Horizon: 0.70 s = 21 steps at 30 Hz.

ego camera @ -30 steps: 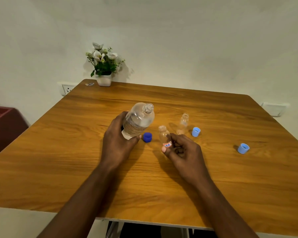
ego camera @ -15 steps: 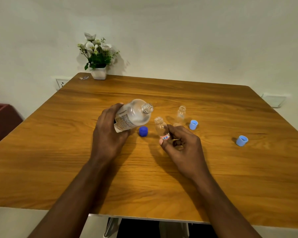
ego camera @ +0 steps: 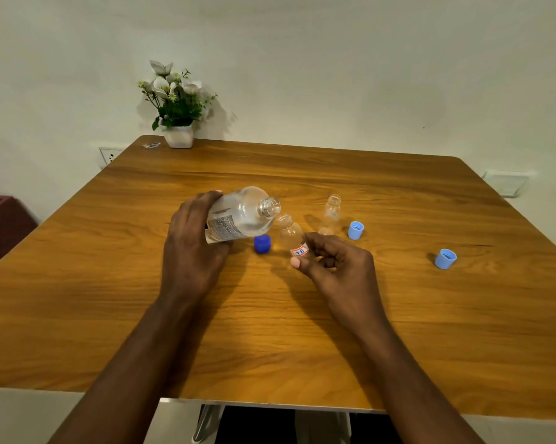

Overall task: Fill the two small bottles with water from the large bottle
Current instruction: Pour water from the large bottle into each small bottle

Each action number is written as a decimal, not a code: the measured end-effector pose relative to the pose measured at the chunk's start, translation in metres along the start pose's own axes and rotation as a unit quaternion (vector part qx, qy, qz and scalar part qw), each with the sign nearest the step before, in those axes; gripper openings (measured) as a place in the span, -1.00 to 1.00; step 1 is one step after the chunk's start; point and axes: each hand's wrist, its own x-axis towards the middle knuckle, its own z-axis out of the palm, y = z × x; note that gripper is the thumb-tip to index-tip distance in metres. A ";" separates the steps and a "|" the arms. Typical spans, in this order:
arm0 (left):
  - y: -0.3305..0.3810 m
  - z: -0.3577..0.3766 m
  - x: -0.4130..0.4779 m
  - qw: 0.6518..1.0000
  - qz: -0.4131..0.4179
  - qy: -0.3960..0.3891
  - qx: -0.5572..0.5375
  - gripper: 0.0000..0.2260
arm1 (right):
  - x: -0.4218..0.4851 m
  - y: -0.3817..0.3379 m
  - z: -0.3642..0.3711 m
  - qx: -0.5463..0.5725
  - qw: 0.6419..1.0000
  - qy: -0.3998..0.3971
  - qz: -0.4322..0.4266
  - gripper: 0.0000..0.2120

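Note:
My left hand [ego camera: 193, 248] grips the large clear bottle [ego camera: 243, 214] by its lower body. The bottle is uncapped and tipped far to the right, its mouth just above and left of a small bottle's mouth. My right hand [ego camera: 334, 267] pinches that small clear bottle [ego camera: 290, 233], which bears a red-and-white label, and leans it left toward the large one. The second small bottle [ego camera: 331, 214] stands upright and open on the wooden table [ego camera: 430, 315], behind my right hand. No water stream is visible.
A dark blue cap [ego camera: 262, 244] lies below the large bottle. Two light blue caps lie on the table: one [ego camera: 355, 230] beside the standing bottle, one [ego camera: 445, 258] farther right. A white flower pot [ego camera: 179, 136] sits at the far left corner.
My left hand has tipped the large bottle from nearly upright to almost level, bringing its mouth close to the small bottle held in my right hand.

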 end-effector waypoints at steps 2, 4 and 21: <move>0.000 -0.001 0.000 1.000 0.001 0.002 0.001 -0.33 | 0.000 -0.001 -0.001 -0.015 1.000 0.008 -0.005 -0.68; 0.000 -0.001 0.000 1.000 0.006 0.004 0.003 -0.35 | -0.001 -0.004 -0.002 -0.029 1.000 0.004 0.002 -0.68; -0.001 0.000 0.001 1.000 0.013 0.001 0.017 -0.35 | 0.001 0.000 -0.004 0.031 0.998 -0.008 0.057 -0.60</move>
